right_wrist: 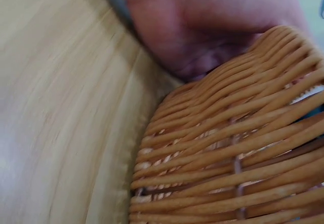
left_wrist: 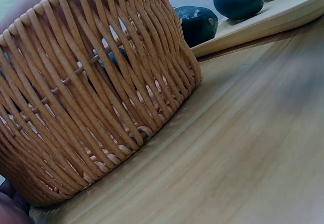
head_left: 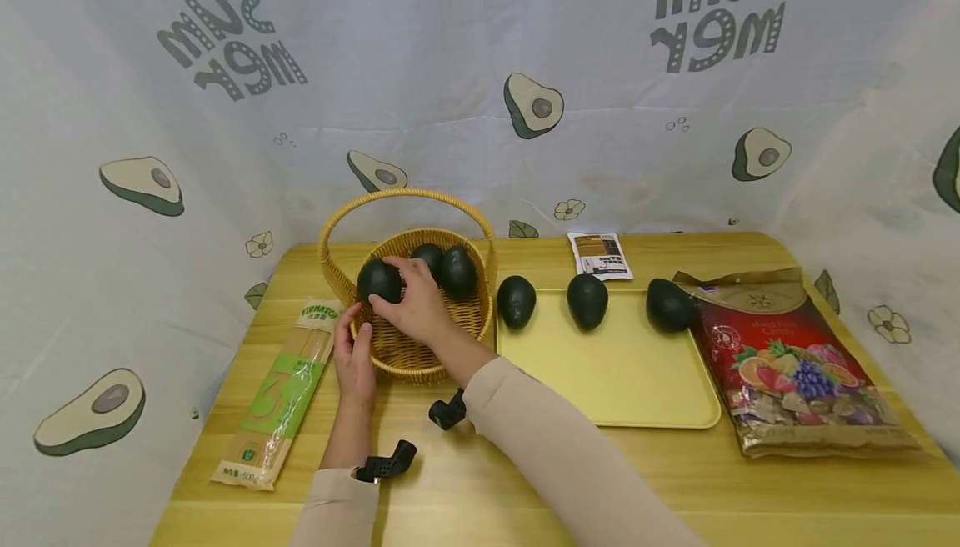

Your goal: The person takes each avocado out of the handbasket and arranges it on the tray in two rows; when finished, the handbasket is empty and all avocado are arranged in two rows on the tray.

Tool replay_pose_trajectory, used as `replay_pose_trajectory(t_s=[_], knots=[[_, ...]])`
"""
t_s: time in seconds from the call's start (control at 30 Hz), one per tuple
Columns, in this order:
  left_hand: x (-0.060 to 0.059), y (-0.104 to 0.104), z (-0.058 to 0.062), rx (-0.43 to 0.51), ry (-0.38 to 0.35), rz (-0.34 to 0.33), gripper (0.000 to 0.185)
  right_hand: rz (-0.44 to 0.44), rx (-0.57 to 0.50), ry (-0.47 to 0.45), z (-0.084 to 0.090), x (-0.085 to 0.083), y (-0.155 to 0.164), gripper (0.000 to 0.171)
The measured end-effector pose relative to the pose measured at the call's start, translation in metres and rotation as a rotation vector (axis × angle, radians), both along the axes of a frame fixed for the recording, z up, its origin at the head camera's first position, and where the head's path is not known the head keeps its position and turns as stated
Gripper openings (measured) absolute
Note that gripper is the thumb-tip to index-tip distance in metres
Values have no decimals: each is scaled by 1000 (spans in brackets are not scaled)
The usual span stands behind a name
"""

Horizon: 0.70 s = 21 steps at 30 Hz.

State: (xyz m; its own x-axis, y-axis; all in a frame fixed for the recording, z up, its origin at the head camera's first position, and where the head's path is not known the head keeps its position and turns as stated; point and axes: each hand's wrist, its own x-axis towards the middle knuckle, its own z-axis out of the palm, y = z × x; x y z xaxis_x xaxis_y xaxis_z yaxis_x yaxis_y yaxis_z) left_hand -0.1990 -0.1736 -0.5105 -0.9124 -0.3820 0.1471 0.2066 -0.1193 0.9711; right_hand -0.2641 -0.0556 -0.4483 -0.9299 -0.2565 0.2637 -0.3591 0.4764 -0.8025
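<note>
A woven basket [head_left: 408, 347] with a hoop handle stands on the wooden table [head_left: 480, 480], left of centre. My right hand [head_left: 392, 295] reaches into it and grips a dark avocado [head_left: 377, 278] at the basket's left rim. Two more avocados [head_left: 448, 267] lie at the back inside. My left hand [head_left: 356, 330] holds the basket's left wall, thumb over the rim. The right wrist view shows the left hand [right_wrist: 202, 27] against the weave of the basket [right_wrist: 238, 153]. The basket [left_wrist: 91, 97] fills the left wrist view.
On a yellow tray [head_left: 622, 372] right of the basket, three avocados [head_left: 587, 300] sit in a row along its far edge. A spaghetti pack [head_left: 281, 388] lies at the left, a fruit-candy bag [head_left: 787, 363] at the right, a small packet [head_left: 600, 255] behind. Printed cloth walls surround the table.
</note>
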Motion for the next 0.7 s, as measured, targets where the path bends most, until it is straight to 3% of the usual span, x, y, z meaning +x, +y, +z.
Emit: replay_pose_trajectory(t_s=[0.23,0.47,0.7], knots=[[0,0,0,-9,-13,-4,41,-8,-113,49,13,9,9,63],[0,0,-1,-13,-25,-8,41,26,-225,1,32,31,24,65],[0,-2,-1,-33,-41,-2,39,43,-239,-26,46,49,43,70]])
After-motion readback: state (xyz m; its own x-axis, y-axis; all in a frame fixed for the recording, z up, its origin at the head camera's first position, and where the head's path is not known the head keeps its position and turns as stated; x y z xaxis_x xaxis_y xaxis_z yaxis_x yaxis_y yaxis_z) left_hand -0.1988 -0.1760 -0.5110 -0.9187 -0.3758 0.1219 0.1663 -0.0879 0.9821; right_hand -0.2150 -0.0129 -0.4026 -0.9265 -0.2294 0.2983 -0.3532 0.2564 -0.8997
